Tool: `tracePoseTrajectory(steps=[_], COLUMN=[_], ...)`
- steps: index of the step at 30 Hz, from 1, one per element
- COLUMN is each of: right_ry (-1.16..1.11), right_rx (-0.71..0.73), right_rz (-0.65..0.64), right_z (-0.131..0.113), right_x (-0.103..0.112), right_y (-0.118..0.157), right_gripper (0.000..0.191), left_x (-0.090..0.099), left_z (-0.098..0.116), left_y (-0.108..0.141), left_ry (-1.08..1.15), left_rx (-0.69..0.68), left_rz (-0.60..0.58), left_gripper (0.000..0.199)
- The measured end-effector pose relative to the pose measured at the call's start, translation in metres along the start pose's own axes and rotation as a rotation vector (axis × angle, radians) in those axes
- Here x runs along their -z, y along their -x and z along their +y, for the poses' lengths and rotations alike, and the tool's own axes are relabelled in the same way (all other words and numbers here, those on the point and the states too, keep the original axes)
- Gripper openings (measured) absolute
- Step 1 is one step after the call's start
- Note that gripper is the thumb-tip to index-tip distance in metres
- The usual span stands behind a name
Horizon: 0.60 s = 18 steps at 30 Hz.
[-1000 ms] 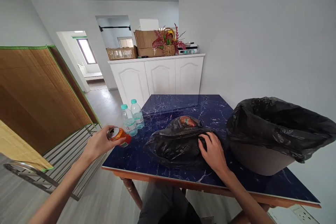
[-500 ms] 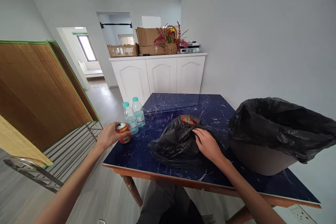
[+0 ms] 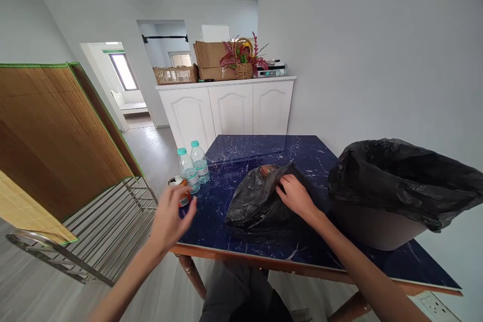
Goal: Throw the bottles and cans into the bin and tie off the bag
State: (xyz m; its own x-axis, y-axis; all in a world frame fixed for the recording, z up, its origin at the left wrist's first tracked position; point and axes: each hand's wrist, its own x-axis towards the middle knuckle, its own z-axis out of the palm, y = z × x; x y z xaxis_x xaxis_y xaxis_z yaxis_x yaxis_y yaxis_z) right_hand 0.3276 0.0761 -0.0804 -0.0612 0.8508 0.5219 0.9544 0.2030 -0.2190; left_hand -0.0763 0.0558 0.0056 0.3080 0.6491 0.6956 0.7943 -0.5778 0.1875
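An orange drink can (image 3: 183,197) stands upright near the table's left edge, partly covered by my left hand (image 3: 171,219). That hand is in front of the can, fingers apart, holding nothing. Beside the can are two clear water bottles (image 3: 200,166) with teal caps. My right hand (image 3: 295,193) has its fingers closed on the rim of a black plastic bag (image 3: 249,201) in the middle of the table. At the bag's far side an orange-red item (image 3: 266,169) shows, mostly hidden by the plastic.
A bin (image 3: 381,226) lined with black plastic stands at the right of the blue marbled table (image 3: 260,146). To the left is a metal rack (image 3: 109,231) with a bamboo mat (image 3: 56,131). White cabinets (image 3: 234,110) carry cardboard boxes and a flower basket (image 3: 244,70).
My left hand has let go of the can and come back toward me, to the right. My right hand has lifted the bag's rim, and more plastic covers the orange-red item.
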Motion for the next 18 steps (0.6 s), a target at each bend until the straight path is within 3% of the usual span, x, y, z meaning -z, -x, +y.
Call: tracePoseTrajectory(steps=[2,5,7,10,13,15,18], right_ry=[0.051,0.131,0.171,0.209,0.209,0.179,0.093], right_rx=[-0.002,-0.040,-0.059,-0.088,-0.101,-0.094,-0.053], right_rz=[-0.058,-0.131,-0.185,-0.269,-0.327,-0.341,-0.340], right_z=[0.005,0.014,0.019,0.022,0.023,0.022,0.020], right_x=[-0.005,-0.012,-0.015,-0.018,-0.013,-0.003,0.020], right_y=[-0.009,-0.029,-0.043,-0.057,-0.058,-0.052,-0.035], right_gripper=[0.021,0.024,0.035,0.040,0.039,0.038,0.042], left_x=[-0.007,-0.027,-0.049,-0.091,-0.130,-0.147,-0.155], left_z=[0.031,0.072,0.092,0.104,0.096,0.086,0.071], left_y=[0.004,0.003,-0.001,-0.012,-0.023,-0.029,-0.037], left_ry=[0.201,0.376,0.378,0.244,0.072,-0.019,-0.090], left_rx=[-0.171,-0.382,-0.496,-0.515,-0.385,-0.297,-0.233], left_rz=[-0.159,-0.421,-0.528,-0.524,-0.455,-0.415,-0.353], left_gripper=[0.020,0.028,0.033,0.041,0.051,0.055,0.059])
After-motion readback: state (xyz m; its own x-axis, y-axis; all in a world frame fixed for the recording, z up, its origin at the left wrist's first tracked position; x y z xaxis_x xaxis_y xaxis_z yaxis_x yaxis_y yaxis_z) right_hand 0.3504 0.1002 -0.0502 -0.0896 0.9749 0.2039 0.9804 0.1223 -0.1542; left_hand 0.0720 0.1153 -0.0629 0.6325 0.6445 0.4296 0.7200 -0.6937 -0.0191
